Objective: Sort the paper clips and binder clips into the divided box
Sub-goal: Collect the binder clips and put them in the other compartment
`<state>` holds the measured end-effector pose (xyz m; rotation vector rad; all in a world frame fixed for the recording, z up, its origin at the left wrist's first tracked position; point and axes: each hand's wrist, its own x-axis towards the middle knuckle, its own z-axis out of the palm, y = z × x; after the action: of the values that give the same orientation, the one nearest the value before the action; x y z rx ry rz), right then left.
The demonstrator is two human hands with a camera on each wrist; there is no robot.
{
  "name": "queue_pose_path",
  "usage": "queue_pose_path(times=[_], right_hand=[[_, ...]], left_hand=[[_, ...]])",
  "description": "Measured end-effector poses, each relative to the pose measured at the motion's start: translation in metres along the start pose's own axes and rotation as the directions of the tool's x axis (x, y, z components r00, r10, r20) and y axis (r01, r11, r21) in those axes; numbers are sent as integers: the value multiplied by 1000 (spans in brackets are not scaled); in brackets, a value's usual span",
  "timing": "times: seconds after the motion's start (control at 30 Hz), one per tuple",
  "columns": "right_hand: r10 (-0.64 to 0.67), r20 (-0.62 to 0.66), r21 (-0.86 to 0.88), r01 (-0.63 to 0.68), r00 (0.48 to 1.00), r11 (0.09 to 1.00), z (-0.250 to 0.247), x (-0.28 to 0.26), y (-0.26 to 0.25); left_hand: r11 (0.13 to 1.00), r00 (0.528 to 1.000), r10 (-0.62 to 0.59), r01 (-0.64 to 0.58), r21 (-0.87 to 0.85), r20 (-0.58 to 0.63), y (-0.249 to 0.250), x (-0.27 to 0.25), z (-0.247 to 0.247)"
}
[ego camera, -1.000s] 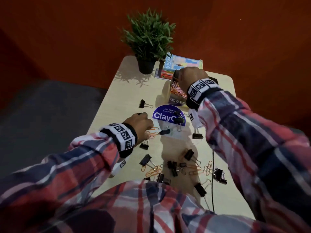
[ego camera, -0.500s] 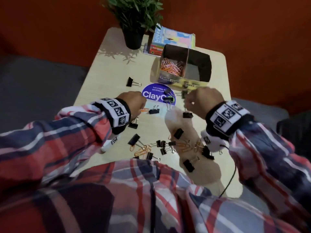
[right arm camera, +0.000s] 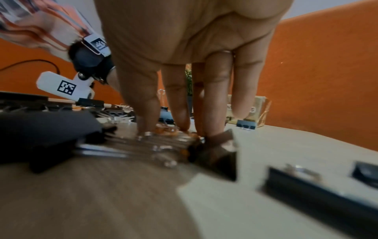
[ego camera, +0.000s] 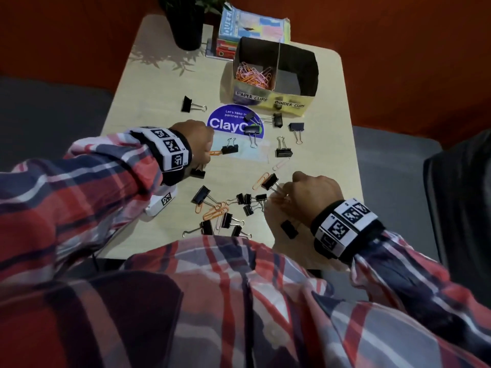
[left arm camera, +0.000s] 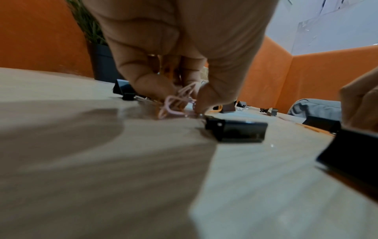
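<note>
The yellow divided box [ego camera: 289, 102] stands at the back; its left cell holds pink and orange paper clips [ego camera: 252, 74], and its right cell looks dark and bare. Black binder clips [ego camera: 229, 148] and orange paper clips [ego camera: 214, 212] lie scattered over the table. My left hand [ego camera: 198, 139] pinches a bunch of pink and orange paper clips [left arm camera: 175, 101] just above the table. My right hand [ego camera: 287, 191] reaches down near the front, its straight fingertips [right arm camera: 143, 126] resting on orange paper clips [right arm camera: 165, 129] beside a binder clip [ego camera: 269, 181].
A potted plant [ego camera: 187, 27] and stacked books [ego camera: 252, 25] sit behind the box. A round blue sticker [ego camera: 228, 123] lies mid-table. A white tagged device [ego camera: 162, 203] lies under my left forearm. The table's right edge [ego camera: 356, 160] is close to my right hand.
My right hand left the box and came back down to the clips near the front of the table. My left hand stayed in place, still holding paper clips.
</note>
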<state>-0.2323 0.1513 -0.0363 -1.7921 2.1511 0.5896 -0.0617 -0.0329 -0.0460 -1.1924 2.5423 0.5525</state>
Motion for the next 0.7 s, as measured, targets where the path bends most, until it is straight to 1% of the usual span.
queue_pose_path(times=[0.1,0.23,0.33,0.43,0.57,0.7], right_hand=[[-31,-28,9,31,999,999,-2,6,-10],[-65,-47,-17,65,997,998,-6,14,-8],[-34,-43,9,35,998,999,-8,10,-2],[-34,-25,27,35,999,999,-5,5,-2],[-86,-49,11,87,995,996,-5,7,-11],[-131,-22,-36,130,991,991,-11,8,-18]], left_hand=[[999,999,-6,5,-38,-32,-1,-3,1],[997,998,2,-6,-76,-56,-5,-2,2],[994,998,-16,9,-110,-57,-9,-2,0],[988,995,-27,12,-154,-96,-10,-5,-8],[981,983,-30,-5,-194,-180,-1,-3,-39],[968,949,9,-88,-237,-316,16,18,-86]])
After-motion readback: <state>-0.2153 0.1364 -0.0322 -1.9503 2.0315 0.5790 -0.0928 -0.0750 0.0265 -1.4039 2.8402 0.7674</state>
